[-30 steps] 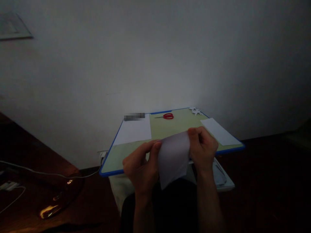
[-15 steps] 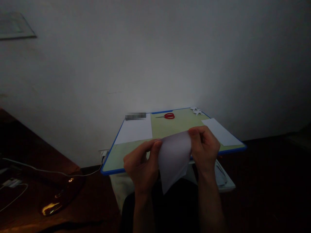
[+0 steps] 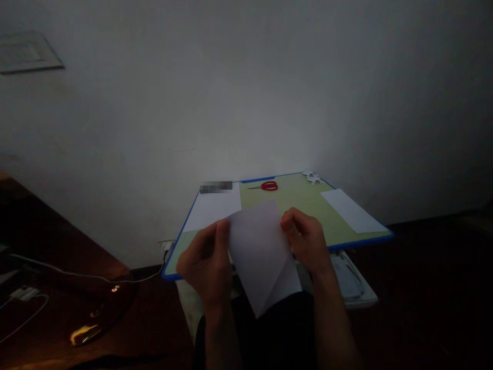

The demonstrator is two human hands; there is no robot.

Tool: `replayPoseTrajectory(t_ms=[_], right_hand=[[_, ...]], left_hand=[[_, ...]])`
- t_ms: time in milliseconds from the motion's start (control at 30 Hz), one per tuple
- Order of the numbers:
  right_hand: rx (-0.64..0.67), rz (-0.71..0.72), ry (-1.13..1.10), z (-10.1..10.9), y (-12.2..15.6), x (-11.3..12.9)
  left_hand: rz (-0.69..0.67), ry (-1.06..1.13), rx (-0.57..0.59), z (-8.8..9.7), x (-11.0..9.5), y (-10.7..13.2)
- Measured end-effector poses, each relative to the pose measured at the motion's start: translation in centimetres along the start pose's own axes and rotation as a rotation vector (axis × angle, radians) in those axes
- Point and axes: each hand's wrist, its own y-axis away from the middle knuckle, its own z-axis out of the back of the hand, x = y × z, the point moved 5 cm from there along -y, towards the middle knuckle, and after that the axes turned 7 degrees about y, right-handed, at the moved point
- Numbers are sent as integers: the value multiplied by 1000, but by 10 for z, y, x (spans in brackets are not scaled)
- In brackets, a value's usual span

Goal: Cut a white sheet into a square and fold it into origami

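Note:
A white sheet of paper (image 3: 259, 246) is held up in front of the table's near edge. A diagonal fold shows low on it, with a flap at its lower right. My left hand (image 3: 208, 262) pinches its left edge between thumb and fingers. At the right edge, my right hand (image 3: 306, 239) is closed with thumb against bent fingers, apparently on the paper's rim. Beyond the paper, red-handled scissors (image 3: 268, 186) lie on the green tabletop (image 3: 287, 198), blades pointing left.
White sheets lie on the table's left (image 3: 208, 208) and right (image 3: 352, 210) sides. Small paper scraps (image 3: 313, 177) sit at the far right corner. A blurred-out dark object (image 3: 215, 187) lies far left. The wall (image 3: 246, 92) stands behind; a white cable (image 3: 96, 276) runs at left.
The paper has turned, so its top corner now points up and the folded flap shows. My left hand moved left; my right hand moved left and slightly down.

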Motion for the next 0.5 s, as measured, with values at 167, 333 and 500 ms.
replayPoseTrajectory(t_ms=[167,333,500], right_hand=[[33,-30,52,-14,-4,-9],[28,-37,86,-21,-6,-23],[-9,-44,87,-20,-6,-28]], left_hand=[[27,10,-18,-1,7,-3],[110,71,12,-8,19,-3],[198,176,127,-17,37,-1]])
